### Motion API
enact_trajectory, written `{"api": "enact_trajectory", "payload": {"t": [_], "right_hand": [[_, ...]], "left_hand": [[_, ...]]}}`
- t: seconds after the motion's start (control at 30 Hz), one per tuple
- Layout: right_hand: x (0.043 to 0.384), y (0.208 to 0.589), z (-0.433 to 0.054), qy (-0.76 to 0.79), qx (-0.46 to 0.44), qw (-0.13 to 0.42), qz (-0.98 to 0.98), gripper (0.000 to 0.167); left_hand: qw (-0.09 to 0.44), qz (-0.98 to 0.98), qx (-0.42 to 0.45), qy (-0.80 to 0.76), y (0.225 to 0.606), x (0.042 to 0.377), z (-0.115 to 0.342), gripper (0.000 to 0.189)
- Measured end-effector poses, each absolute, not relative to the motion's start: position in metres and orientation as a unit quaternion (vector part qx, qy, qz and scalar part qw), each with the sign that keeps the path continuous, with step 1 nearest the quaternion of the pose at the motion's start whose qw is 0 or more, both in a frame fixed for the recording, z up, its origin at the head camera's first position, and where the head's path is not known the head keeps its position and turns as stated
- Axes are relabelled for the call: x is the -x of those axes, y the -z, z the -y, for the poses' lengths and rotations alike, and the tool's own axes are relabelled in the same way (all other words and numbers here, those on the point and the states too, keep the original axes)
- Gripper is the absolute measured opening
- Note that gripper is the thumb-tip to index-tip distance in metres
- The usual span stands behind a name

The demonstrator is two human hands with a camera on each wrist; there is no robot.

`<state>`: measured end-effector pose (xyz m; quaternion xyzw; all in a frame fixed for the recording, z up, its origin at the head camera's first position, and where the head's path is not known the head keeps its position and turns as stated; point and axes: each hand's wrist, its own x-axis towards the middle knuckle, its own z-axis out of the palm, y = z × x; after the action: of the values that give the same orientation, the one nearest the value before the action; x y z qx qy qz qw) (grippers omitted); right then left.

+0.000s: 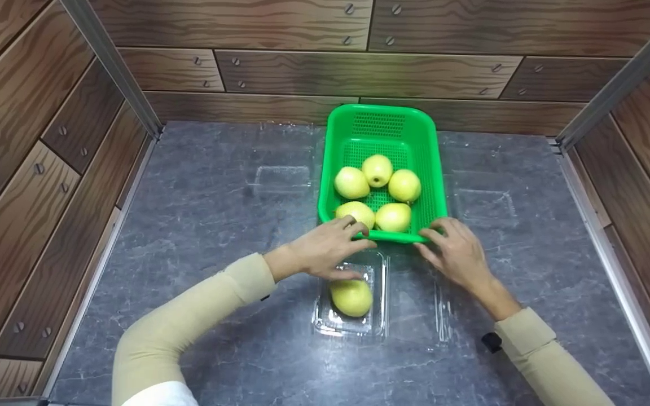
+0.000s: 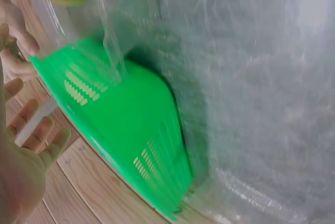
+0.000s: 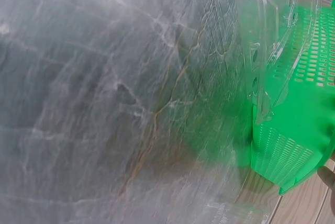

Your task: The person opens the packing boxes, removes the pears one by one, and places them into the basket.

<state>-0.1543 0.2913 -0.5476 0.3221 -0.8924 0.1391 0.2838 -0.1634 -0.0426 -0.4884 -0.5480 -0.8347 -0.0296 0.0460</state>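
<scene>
A green plastic basket (image 1: 381, 121) with perforated walls holds several yellow-green pears (image 1: 377, 171). The right hand (image 1: 460, 251) grips the basket's near right corner, fingers over the rim and thumb below. Beside the near rim, the left hand (image 1: 330, 248) hovers with its fingers loosely spread; in the left wrist view, that hand (image 2: 26, 166) has its palm visible and holds nothing. Under its thumb, a single pear (image 1: 351, 298) lies in a clear plastic container (image 1: 384, 321) in front of the basket. The right wrist view shows only fingertips (image 3: 327, 176) beside the basket (image 3: 293, 114).
More clear containers stand on the grey marbled table: one with its edge (image 1: 443, 321) right of the pear's container, one on the left (image 1: 282, 177), one on the right (image 1: 483, 206). Wood-patterned panels (image 1: 302, 70) enclose the table's back and sides.
</scene>
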Motion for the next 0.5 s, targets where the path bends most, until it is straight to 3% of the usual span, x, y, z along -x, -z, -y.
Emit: {"api": "enact_trajectory", "payload": {"t": [0.5], "right_hand": [[0.154,0.549,-0.292,-0.134,-0.319,0.290,0.892,0.029]], "left_hand": [[0.032,0.805,0.593,0.002,0.515,0.125,0.039,0.064]]}}
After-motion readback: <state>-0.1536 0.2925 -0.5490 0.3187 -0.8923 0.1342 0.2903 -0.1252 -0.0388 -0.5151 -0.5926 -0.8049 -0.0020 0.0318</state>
